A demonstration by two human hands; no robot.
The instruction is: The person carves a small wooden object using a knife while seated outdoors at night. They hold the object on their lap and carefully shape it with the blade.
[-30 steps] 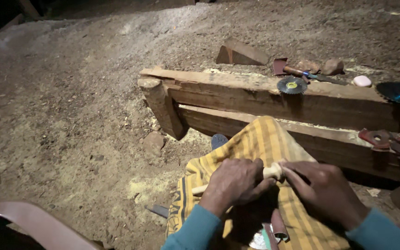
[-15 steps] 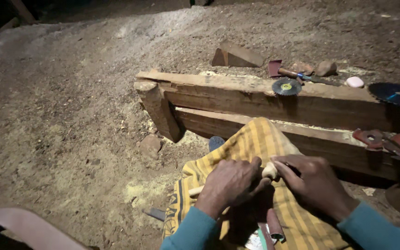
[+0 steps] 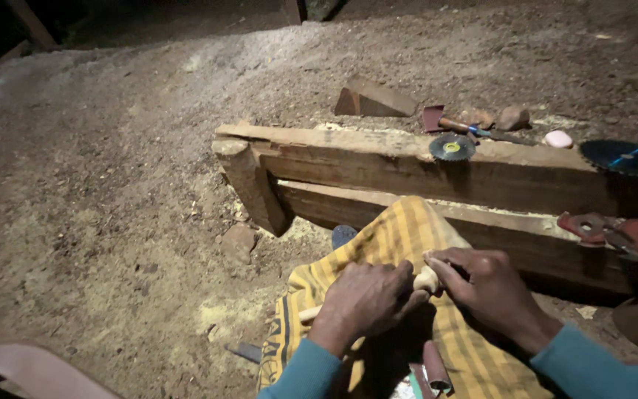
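- Two hands meet over a yellow striped cloth (image 3: 407, 244) spread across the person's lap; compared with a second ago they sit in nearly the same pose, so the work has stayed a close, small-motion job rather than a change of grip.
- The left hand (image 3: 367, 299) is curled tight around a pale wooden piece (image 3: 426, 279), whose rounded end pokes out between the two hands; a slimmer pale end shows at the other side of the fist, near the cloth's edge.
- The right hand (image 3: 485, 284) is closed narrow, fingertips pressed against that rounded end. Whether it pinches a small tool or a scrap of paper I cannot tell; the fingers hide it.
- The view has drifted a little: the wooden beams (image 3: 407, 166) now sit slightly lower and more to the right than before, while the hands keep their place on the lap.
- On the upper beam lies a small saw disc (image 3: 452, 147) with a yellow centre; a larger dark disc (image 3: 625, 157) rests further right, both well apart from the hands and untouched.
- A judgement: the shaping of the rounded end looks ongoing, not finished.
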